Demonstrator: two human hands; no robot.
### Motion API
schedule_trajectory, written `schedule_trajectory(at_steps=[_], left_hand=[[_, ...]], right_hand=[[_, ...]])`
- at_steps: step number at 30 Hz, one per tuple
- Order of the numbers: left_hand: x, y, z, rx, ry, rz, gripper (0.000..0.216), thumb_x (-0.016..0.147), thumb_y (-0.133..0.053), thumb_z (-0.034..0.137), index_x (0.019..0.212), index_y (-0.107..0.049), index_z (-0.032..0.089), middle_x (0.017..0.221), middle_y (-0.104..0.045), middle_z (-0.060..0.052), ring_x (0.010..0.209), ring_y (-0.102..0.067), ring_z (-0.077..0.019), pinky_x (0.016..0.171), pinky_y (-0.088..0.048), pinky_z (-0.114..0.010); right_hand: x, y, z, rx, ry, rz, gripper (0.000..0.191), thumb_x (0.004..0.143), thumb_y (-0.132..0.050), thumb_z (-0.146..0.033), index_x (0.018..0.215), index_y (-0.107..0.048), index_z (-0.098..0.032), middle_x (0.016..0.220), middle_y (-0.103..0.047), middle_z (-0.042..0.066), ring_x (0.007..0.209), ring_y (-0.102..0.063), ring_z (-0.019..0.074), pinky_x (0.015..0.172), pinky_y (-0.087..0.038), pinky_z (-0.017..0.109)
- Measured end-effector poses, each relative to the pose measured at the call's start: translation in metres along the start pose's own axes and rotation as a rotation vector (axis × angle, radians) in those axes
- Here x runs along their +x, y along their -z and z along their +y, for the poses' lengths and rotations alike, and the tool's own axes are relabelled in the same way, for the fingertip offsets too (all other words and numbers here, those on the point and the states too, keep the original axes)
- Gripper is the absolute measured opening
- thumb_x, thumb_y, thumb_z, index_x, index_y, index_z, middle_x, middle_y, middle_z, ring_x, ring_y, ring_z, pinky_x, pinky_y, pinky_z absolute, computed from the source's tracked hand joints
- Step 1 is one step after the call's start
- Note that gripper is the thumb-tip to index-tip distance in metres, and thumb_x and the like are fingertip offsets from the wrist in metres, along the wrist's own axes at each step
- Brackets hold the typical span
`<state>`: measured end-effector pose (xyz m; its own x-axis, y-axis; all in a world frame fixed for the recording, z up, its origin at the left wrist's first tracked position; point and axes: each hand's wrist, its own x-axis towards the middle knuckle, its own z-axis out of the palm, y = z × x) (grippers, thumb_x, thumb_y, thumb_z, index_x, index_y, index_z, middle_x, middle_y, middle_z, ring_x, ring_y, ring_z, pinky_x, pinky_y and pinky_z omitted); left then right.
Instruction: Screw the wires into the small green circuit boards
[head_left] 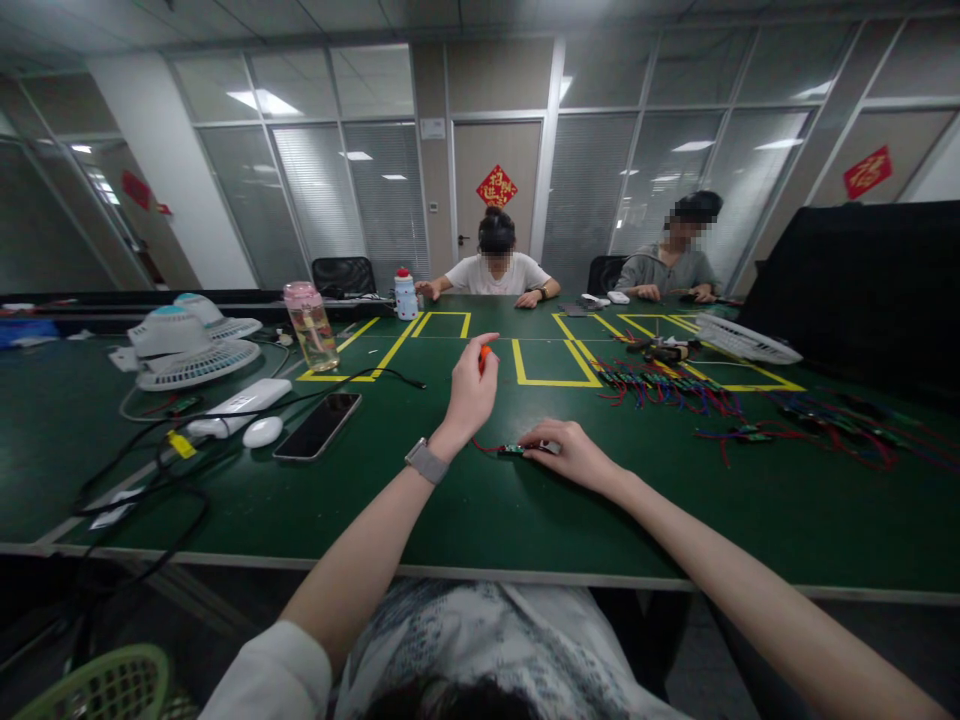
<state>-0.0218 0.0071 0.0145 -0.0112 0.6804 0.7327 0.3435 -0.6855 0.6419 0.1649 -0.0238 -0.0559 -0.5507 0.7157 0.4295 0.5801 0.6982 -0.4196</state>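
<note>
My left hand (472, 390), raised over the middle of the green table, is closed around a small orange object (485, 353). Most of that object is hidden by the fingers, so its kind cannot be made out. Lower and to the right, my right hand (574, 455) rests at the tabletop with its fingertips pinching the end of a small green circuit board (512, 450). A red wire (484, 447) runs from the board's left end toward my left wrist. Under the right fingers shows a small greyish-white piece (551, 447), partly covered.
Many wired circuit boards (667, 385) lie to the right, near a white keyboard (750, 338) and a dark monitor (862, 300). Leftward are a phone (319, 425), a white mouse (263, 432), black cables (187, 490), a bottle (311, 330) and fans (199, 360). Two people sit opposite.
</note>
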Motion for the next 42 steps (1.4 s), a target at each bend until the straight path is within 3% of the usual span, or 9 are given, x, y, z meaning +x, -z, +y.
schedule_trajectory(at_steps=[2,4,7,9,11,20,25,33,42], left_hand=[[0.000,0.005,0.000,0.093,0.076,-0.171,0.025,0.084,-0.052,0.022,0.106,-0.062,0.016,0.076,-0.062,0.000,0.067,-0.056,-0.0120,0.067,-0.046,-0.024],[-0.002,0.011,-0.003,0.163,0.148,-0.429,0.027,0.078,-0.062,0.030,0.101,-0.066,0.016,0.069,-0.061,0.001,0.064,-0.056,-0.0133,0.063,-0.044,-0.024],[-0.009,0.021,-0.012,0.197,0.119,-0.826,0.045,0.067,-0.073,0.034,0.108,-0.064,0.016,0.084,-0.065,-0.001,0.075,-0.060,-0.0162,0.067,-0.044,-0.025],[-0.015,0.024,-0.018,0.225,0.083,-0.935,0.054,0.063,-0.075,0.031,0.115,-0.062,0.018,0.100,-0.066,-0.004,0.088,-0.060,-0.0189,0.074,-0.045,-0.025],[-0.020,0.024,-0.023,0.246,0.090,-1.000,0.057,0.063,-0.075,0.028,0.118,-0.061,0.020,0.102,-0.066,-0.004,0.089,-0.061,-0.0195,0.075,-0.045,-0.025],[-0.028,0.015,-0.027,0.338,0.022,-0.982,0.045,0.069,-0.065,0.021,0.114,-0.066,0.018,0.094,-0.070,-0.006,0.084,-0.063,-0.0190,0.075,-0.045,-0.025],[-0.029,0.016,-0.024,0.353,0.001,-0.984,0.050,0.069,-0.063,0.019,0.119,-0.064,0.018,0.097,-0.071,-0.007,0.085,-0.064,-0.0193,0.075,-0.046,-0.024],[-0.030,0.016,-0.013,0.379,-0.096,-0.982,0.036,0.070,-0.059,0.013,0.104,-0.070,0.018,0.086,-0.072,-0.006,0.078,-0.063,-0.0181,0.070,-0.044,-0.022],[-0.030,0.017,-0.015,0.361,-0.086,-0.997,0.041,0.071,-0.061,0.015,0.111,-0.068,0.020,0.093,-0.071,-0.006,0.086,-0.064,-0.0201,0.075,-0.045,-0.025]], right_hand=[[0.000,0.001,-0.001,-0.003,0.012,-0.009,0.021,0.087,-0.058,-0.030,0.100,-0.073,-0.021,0.090,-0.071,0.007,0.084,-0.063,0.0171,0.077,-0.049,0.029],[-0.001,0.000,-0.002,-0.014,0.033,-0.014,0.022,0.088,-0.057,-0.030,0.101,-0.073,-0.022,0.092,-0.070,0.007,0.086,-0.063,0.0175,0.079,-0.050,0.030],[0.001,-0.001,-0.002,-0.027,0.056,-0.003,0.021,0.088,-0.057,-0.031,0.096,-0.075,-0.022,0.093,-0.069,0.008,0.087,-0.063,0.0180,0.079,-0.050,0.031],[0.002,-0.001,-0.001,-0.026,0.071,-0.002,0.020,0.087,-0.058,-0.030,0.091,-0.075,-0.021,0.092,-0.069,0.008,0.088,-0.064,0.0184,0.080,-0.050,0.031],[0.005,-0.002,-0.001,-0.018,0.079,-0.014,0.018,0.087,-0.058,-0.028,0.088,-0.075,-0.021,0.091,-0.070,0.008,0.088,-0.064,0.0184,0.080,-0.050,0.031],[0.014,0.004,-0.001,0.063,-0.010,-0.077,0.011,0.081,-0.063,-0.021,0.082,-0.074,-0.019,0.082,-0.073,0.004,0.075,-0.066,0.0157,0.075,-0.049,0.027],[0.016,0.006,-0.001,0.040,0.003,-0.097,0.012,0.082,-0.062,-0.021,0.082,-0.074,-0.020,0.081,-0.073,0.004,0.074,-0.066,0.0158,0.073,-0.049,0.027],[0.011,0.006,-0.006,-0.055,0.122,-0.099,0.020,0.087,-0.054,-0.017,0.085,-0.074,-0.018,0.088,-0.071,0.008,0.082,-0.066,0.0172,0.074,-0.049,0.027],[0.013,0.007,-0.005,0.019,0.054,-0.072,0.018,0.085,-0.057,-0.022,0.084,-0.074,-0.019,0.086,-0.073,0.006,0.080,-0.067,0.0176,0.077,-0.050,0.029]])
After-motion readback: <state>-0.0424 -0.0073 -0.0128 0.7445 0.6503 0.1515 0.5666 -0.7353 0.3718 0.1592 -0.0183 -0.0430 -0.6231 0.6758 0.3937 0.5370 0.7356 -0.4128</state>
